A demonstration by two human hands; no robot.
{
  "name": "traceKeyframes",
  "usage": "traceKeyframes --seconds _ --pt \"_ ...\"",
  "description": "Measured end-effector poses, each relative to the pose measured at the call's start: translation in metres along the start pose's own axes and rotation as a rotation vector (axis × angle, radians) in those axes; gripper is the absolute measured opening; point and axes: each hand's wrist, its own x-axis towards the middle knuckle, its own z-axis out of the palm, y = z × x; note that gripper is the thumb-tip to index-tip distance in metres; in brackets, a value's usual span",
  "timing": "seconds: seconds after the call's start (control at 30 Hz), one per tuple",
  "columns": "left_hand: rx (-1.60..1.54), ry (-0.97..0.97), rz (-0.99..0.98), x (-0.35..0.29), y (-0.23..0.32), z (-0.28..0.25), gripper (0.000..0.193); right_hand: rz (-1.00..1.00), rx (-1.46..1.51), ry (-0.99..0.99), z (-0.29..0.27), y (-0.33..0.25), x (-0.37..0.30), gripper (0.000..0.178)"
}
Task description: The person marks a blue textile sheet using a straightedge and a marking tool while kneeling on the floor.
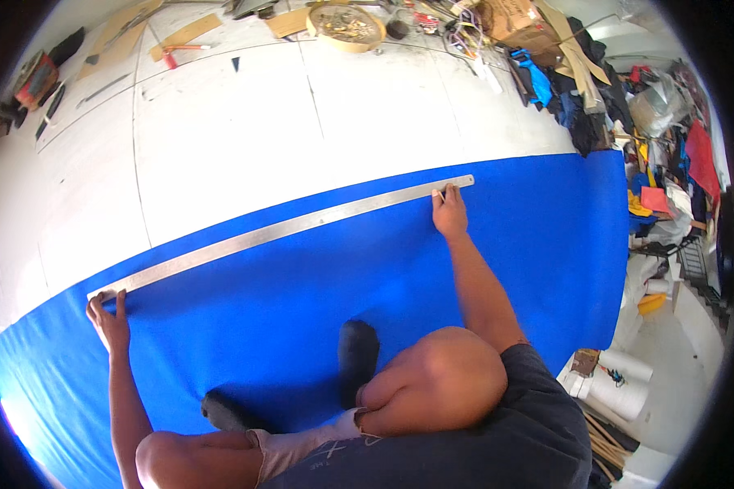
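A long metal ruler point(285, 232) lies slantwise across a wide sheet of blue fabric point(538, 236), close to the fabric's far edge. My left hand point(112, 322) grips the ruler's left end, thumb and fingers on either side of it. Near the right end, my right hand point(451, 216) has its fingers closed at the ruler's near edge. A small pale sliver shows by those fingers, too small to name. My feet in dark socks point(357, 359) rest on the fabric between my arms.
Beyond the fabric is a white tabletop-like surface point(220, 147) with seams. Along its far side are a round tray of small parts point(347, 28), a red-handled hammer point(171, 59) and a cardboard box point(518, 33). Cloth scraps point(701, 163) pile up at right, above white rolls point(620, 395).
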Motion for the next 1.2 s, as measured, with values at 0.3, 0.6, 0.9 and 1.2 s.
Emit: traceKeyframes --seconds 0.3,0.6,0.9,1.2 --pt "0.003 -0.012 -0.019 0.0 0.007 0.013 0.057 0.091 -0.081 -0.025 -0.004 0.013 -0.005 0.068" --pt "-0.002 -0.005 -0.035 -0.001 0.001 0.006 0.057 0.168 -0.104 -0.162 -0.01 -0.006 -0.002 0.072" --pt "0.004 0.003 -0.034 -0.004 0.014 0.01 0.059 0.068 -0.074 -0.006 -0.003 0.009 0.001 0.061" --pt "0.045 0.071 -0.023 -0.007 0.011 0.004 0.059 0.004 -0.04 -0.08 0.004 -0.002 -0.003 0.055"
